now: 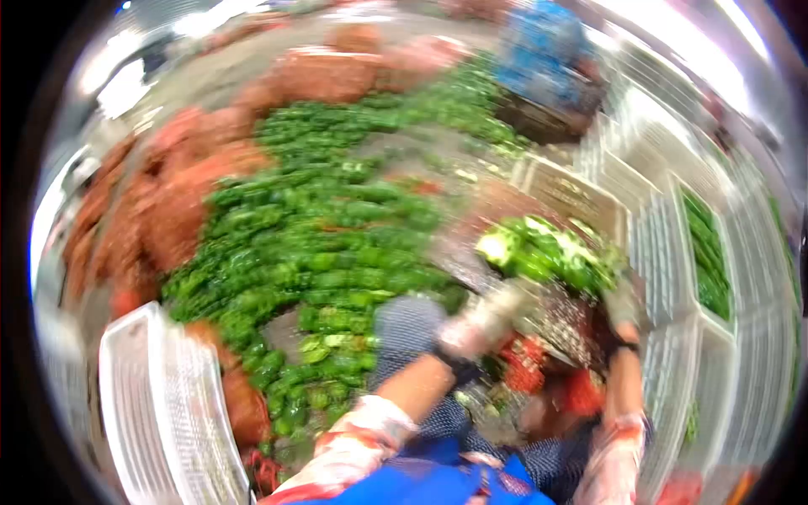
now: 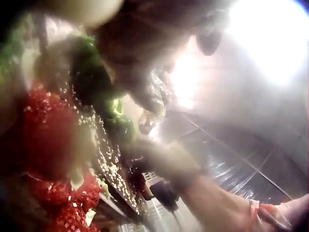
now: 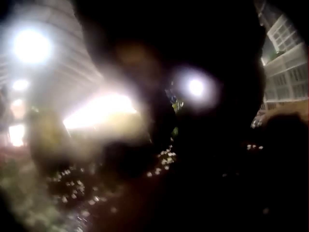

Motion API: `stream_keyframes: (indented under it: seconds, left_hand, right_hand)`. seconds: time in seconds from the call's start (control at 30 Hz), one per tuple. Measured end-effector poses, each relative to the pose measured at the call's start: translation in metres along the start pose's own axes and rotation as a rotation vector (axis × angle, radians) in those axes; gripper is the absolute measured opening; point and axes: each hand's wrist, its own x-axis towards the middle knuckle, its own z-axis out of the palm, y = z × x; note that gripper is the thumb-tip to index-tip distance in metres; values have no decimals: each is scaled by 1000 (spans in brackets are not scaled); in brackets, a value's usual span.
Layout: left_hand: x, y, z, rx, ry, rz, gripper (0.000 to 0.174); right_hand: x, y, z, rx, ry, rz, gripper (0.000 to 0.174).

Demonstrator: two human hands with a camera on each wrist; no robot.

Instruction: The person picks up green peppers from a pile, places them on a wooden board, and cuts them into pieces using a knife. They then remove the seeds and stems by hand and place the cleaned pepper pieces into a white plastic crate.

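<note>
A heap of cut green peppers (image 1: 547,257) lies on a dark board (image 1: 560,324) strewn with pale seeds. My gloved left hand (image 1: 497,320) reaches to the near left side of the heap, its fingers stretched toward the peppers and blurred. On the opposite side, my gloved right hand (image 1: 623,299) is held against the heap's right end. In the left wrist view, cut pepper (image 2: 118,121) shows between the hands, with the right hand (image 2: 164,159) extended toward it. Dark shapes fill most of the right wrist view, hiding the fingers there.
A beige crate (image 1: 581,189) stands just beyond the board. Stacked white crates (image 1: 673,370) line the right, one holding green peppers (image 1: 705,252). Whole green peppers (image 1: 337,227) spread over the floor at left, bordered by orange mesh sacks (image 1: 181,202). Red netting (image 1: 523,362) lies below the board.
</note>
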Motion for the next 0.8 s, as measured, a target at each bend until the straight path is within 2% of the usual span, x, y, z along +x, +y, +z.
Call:
stream_keyframes:
  seconds: [0.1, 0.13, 0.17, 0.2, 0.23, 0.3, 0.4, 0.5, 0.53, 0.57, 0.6, 0.63, 0.73, 0.77, 0.8]
  left_hand:
    - [4, -9, -2, -244, -20, 121, 59]
    - [4, -5, -2, -265, -18, 123, 58]
    - [3, 9, 1, -120, -67, 27, 51]
    - [11, 3, 0, -216, -61, 20, 48]
    - [19, -7, 0, -310, -62, 7, 46]
    - [24, -15, 2, -204, -37, 16, 50]
    - [33, -32, 5, -149, 17, -35, 58]
    - [68, -72, 1, -132, -46, -107, 65]
    - [43, -58, 12, -177, -63, -111, 63]
    - [16, -38, 25, -221, -82, -114, 61]
    - [-8, -10, 36, -174, -107, -133, 53]
    - [77, -96, 8, -77, -70, 187, 47]
    - [58, -94, -41, -839, -573, 436, 50]
    - [52, -79, -31, -540, -289, 400, 54]
    - [44, -58, -18, -236, -51, 290, 58]
  right_hand:
    - [47, 81, 64, -316, 26, -96, 48]
    - [59, 93, 77, -356, 43, -114, 49]
    - [50, 84, 67, -234, -21, -87, 48]
    - [43, 77, 64, -269, -39, -35, 43]
    - [34, 77, 60, -154, -69, -18, 41]
    - [14, 82, 53, 78, -128, 20, 39]
    - [-5, 88, 48, 989, -289, 284, 40]
    - [-33, 31, 26, 781, -272, 103, 39]
    - [-49, 6, 24, 715, -248, 136, 40]
    - [-59, -10, 32, 532, -193, -87, 34]
    - [-69, -26, 41, 342, -96, -293, 30]
    - [-83, -58, 35, 241, -122, -268, 34]
    - [-82, -69, 37, 427, -244, -566, 45]
    - [-82, -83, 22, 571, -397, -498, 50]
    - [-84, -95, 8, 658, -510, -391, 53]
